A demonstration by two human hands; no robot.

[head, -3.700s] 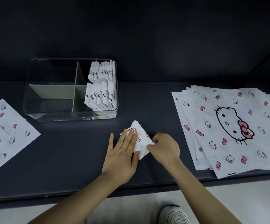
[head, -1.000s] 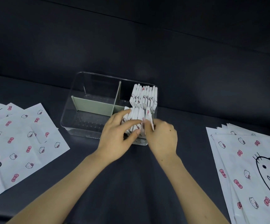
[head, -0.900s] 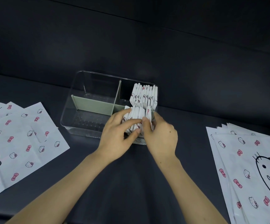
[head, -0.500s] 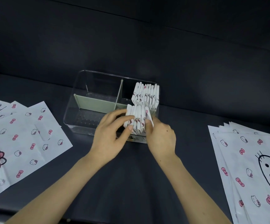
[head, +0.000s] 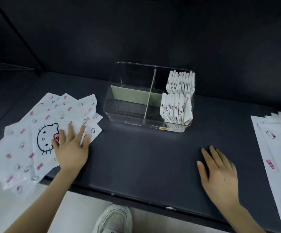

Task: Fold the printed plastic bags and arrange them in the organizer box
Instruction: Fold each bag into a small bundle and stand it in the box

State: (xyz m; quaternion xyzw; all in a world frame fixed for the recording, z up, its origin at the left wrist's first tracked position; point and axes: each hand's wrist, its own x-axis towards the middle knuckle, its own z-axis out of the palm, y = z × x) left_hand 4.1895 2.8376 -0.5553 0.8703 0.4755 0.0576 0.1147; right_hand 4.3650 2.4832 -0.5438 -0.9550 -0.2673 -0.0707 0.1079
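A clear organizer box (head: 129, 115) with green dividers stands at the back middle of the dark table. Folded printed bags (head: 175, 107) stand upright in its two right compartments; the two left compartments hold nothing. A fanned pile of flat white bags with cat and bow prints (head: 35, 132) lies at the left. My left hand (head: 71, 147) rests flat on the pile's right side with fingers spread. My right hand (head: 218, 170) lies flat and empty on the bare table, right of centre. A second pile of flat bags (head: 279, 157) lies at the right edge.
The table's front edge (head: 136, 199) runs below my hands, with the left pile overhanging it. A shoe (head: 113, 219) shows on the pale floor. A dark wall rises behind the box.
Both hands have left the box's front right compartment, where the folded bag now stands. My left hand moved onto the left pile; my right hand dropped to the table. The view turned left.
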